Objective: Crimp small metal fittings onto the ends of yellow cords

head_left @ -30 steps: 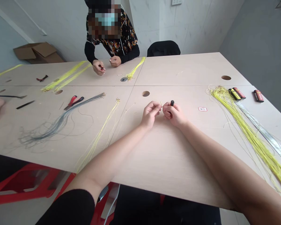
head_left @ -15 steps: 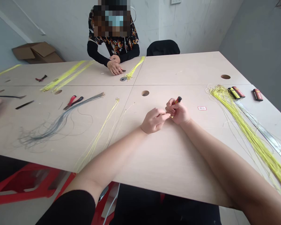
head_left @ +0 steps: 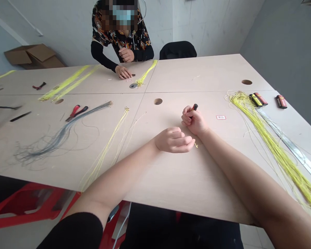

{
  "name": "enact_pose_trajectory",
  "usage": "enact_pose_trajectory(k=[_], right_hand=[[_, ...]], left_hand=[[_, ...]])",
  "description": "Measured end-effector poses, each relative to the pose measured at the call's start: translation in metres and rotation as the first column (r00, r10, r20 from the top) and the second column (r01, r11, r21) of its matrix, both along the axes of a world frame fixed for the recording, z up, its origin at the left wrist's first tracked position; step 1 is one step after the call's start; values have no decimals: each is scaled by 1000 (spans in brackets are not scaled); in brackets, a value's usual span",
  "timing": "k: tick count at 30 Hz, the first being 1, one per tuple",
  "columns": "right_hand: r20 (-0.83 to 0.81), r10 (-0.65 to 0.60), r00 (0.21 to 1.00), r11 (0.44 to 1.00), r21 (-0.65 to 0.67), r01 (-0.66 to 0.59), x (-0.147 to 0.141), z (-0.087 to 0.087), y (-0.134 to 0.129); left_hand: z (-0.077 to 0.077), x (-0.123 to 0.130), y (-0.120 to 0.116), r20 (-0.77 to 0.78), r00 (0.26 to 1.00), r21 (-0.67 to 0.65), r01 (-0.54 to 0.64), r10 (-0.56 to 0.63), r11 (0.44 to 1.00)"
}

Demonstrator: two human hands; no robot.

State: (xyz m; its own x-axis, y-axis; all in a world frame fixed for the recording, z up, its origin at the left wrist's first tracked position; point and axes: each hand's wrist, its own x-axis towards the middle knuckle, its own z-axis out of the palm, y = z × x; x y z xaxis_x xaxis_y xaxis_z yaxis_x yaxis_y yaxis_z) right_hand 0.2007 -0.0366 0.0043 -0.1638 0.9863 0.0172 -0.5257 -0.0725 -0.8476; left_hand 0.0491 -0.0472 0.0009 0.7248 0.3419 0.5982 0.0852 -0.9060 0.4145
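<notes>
Near centre, left hand (head_left: 175,140): pinching a yellow piece (head_left: 196,144)
Beyond it, right hand (head_left: 196,121): gripping a dark tool (head_left: 195,107)
Right: yellow strands (head_left: 272,147)

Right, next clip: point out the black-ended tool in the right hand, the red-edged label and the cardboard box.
Black-ended tool (head_left: 195,107): head view, on its exposed black end.
Red-edged label (head_left: 221,117): head view, middle of its face.
Cardboard box (head_left: 41,52): head view, on an upper flap.

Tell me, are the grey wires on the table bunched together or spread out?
Both: the grey wires are gathered toward their far tips, but fan out in loose strands at the near end.
</notes>
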Motion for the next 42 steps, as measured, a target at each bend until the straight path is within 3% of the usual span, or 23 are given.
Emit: enact_pose_trajectory(k=[2,4,12,15,18,22,25,31,37,42], right_hand=[[14,9,1000,1000,0,-9,0,0,0],[29,14,999,1000,5,-14,0,1,0],[31,39,999,999,33,-40,0,-2,2],[37,51,998,996,78,-53,0,-6,5],[69,100,993,991,83,-105,-1,-7,5],[100,191,976,981,-20,-190,-3,-2,4],[118,212,970,977,-48,-207,-5,0,3],[195,221,956,975,-10,-224,-9,-6,1],[213,283,935,958,-15,-286,-17,-5,-5],[202,345,917,938,-55,-341,-23,-2,-8]], left_hand=[[-2,1,1,37,999,-160,-13,19,987],[-4,1,3,28,1000,-212,-7,13,977],[-8,-1,2,127,988,-104,-78,90,992],[-4,1,1,227,949,-174,-183,220,968],[-3,2,9,359,826,-421,-273,435,865],[-11,1,26,408,678,-761,-117,611,638],[-16,1,31,397,655,-843,-16,642,538],[-12,6,21,400,717,-846,50,571,531],[-8,8,18,417,685,-878,133,597,460],[-6,9,15,437,700,-873,178,565,454]])
